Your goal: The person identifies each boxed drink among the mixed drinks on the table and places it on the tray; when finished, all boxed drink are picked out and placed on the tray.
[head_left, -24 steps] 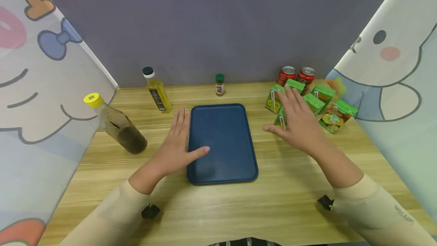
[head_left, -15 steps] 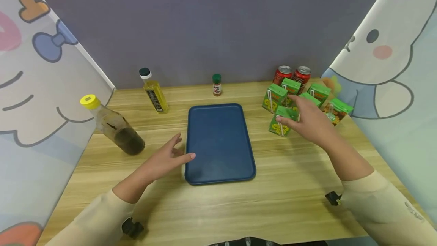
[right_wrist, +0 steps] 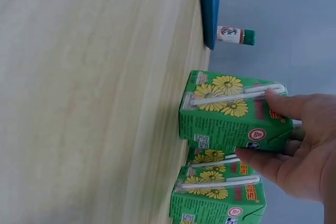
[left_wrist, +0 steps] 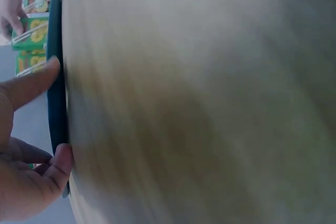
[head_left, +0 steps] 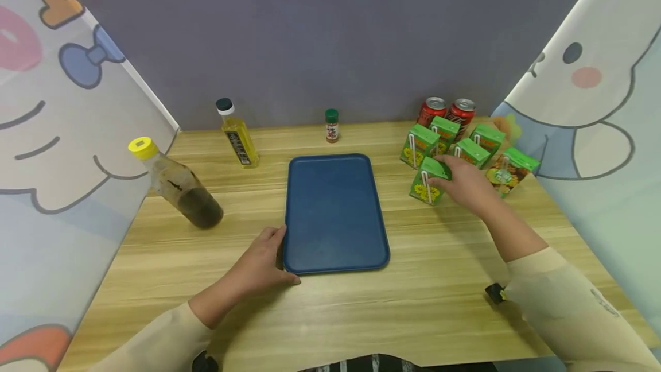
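Note:
A dark blue rectangular tray [head_left: 335,214] lies mid-table. At its near left corner is my left hand [head_left: 258,263], thumb along the near edge and fingers on the left side. The left wrist view shows its thumb [left_wrist: 39,82] and a fingertip on the tray's rim [left_wrist: 56,108]. My right hand [head_left: 467,185] pinches a green drink carton [head_left: 427,188] by its upper part. Yellow flowers and a white straw mark that carton's face in the right wrist view, where thumb and fingers of the hand [right_wrist: 310,140] hold it from either side.
Several more green cartons [head_left: 419,145] and a brown-and-green box [head_left: 511,171] stand close around the right hand, with two red cans [head_left: 432,111] behind. A spice jar [head_left: 332,125], an oil bottle [head_left: 239,139] and a yellow-capped dark bottle [head_left: 178,185] stand farther left.
Both hands were spread flat at first. My left hand has drawn back to the tray's near left corner and taken hold there; my right hand has come down and gripped the front drink carton.

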{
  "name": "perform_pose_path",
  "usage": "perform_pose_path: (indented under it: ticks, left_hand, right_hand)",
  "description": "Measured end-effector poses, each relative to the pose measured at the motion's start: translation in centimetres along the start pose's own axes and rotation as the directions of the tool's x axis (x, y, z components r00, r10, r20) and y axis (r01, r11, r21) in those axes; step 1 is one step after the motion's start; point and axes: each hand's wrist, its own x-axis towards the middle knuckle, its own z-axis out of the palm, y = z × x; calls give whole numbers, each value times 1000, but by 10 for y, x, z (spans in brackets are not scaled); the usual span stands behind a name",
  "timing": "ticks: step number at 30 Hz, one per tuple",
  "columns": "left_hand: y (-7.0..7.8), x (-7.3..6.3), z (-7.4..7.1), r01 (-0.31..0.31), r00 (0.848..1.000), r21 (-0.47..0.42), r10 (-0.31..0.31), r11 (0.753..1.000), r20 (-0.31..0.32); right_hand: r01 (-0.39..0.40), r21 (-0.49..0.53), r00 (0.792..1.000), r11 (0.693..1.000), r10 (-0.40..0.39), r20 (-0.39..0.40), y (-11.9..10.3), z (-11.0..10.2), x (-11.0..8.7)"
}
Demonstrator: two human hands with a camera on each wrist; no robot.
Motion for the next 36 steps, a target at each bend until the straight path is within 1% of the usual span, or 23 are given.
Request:
perform_pose_path:
  ticks: [3,6,12,16,19,23,26,29,33,36]
  left_hand:
    - [1,2,2,-1,1000,17,2,1000,-15]
    - [3,3,1,10,1000,12,-10,1000,-17]
    - [4,11,-1,-4,1000,17,4,1000,-18]
    - [4,16,-1,-8,1000,19,8,1000,-7]
    - [6,17,-3,2,1000,14,-2,1000,6]
    - [7,19,-5,12,1000,15,-12,1000,8]
    - [8,20,-5,5,1000,18,-5,1000,2]
    - [8,21,-6,15,1000,18,-16,1000,6]
    - [9,21,-5,26,1000,21,-26,999,8]
    - [9,21,-5,18,1000,25,-18,1000,7]
  right_hand:
    - [6,0,1000,1000,-6,-21,0,-1,5]
    - [33,9,999,999,-33,-36,-7,-3,11]
    - [84,39,995,996,-82,-48,-41,-8,28]
    - [142,85,989,986,-137,-59,-61,-4,47]
    - [187,125,982,974,-181,-54,-77,1,64]
    - [221,153,975,963,-220,-22,-100,9,87]
    - [254,166,967,953,-255,-14,-118,19,104]
    - [287,183,957,940,-292,1,-137,31,118]
    - [320,176,944,931,-329,27,-159,48,133]
    - [347,144,935,927,-354,26,-170,59,140]
